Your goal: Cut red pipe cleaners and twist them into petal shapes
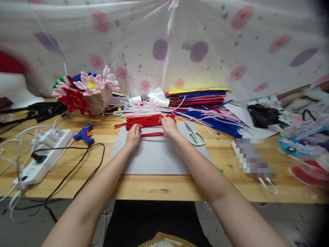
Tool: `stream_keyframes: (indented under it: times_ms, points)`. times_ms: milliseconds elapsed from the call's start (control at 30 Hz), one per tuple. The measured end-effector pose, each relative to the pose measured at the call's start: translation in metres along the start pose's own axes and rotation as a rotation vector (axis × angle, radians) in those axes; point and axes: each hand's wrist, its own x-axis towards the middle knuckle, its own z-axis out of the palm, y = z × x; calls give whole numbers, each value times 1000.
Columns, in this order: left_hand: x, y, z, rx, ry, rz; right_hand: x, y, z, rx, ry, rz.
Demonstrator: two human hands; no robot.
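A bundle of red pipe cleaners (147, 120) lies across the far part of a grey cutting mat (156, 161). My left hand (133, 134) is closed at the bundle's near left side, thumb and fingertips pinched on red pipe cleaners. With its fingers bent, my right hand (169, 126) grips the same bundle towards its right end. Nearer to me, a small separate group of red pipe cleaners (152, 134) stretches between the two hands. The exact hold of the fingertips is partly hidden. Scissors (195, 136) with pale handles rest at the mat's right edge.
To the left are a blue glue gun (86, 133), a white power strip (46, 156) with cables, and a basket of fuzzy flowers (89, 89). Blue pipe cleaners (218, 121) and a black plastic bag (263, 116) lie at the right back.
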Motion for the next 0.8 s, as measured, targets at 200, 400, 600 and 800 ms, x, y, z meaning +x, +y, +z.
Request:
stream_keyframes:
  times_ms: [200,400,600,800]
  points:
    - [-8,30,16,-729,-400,-409,-6,-4,7,660,-462,-49]
    - [-16,41,6,-748,-547,-515,-4,2,1,555,-368,-70]
    - [-16,43,9,-774,-543,-542,-2,6,2,546,-356,-91]
    - [-17,47,13,-788,-506,-560,-4,3,5,609,-365,-67]
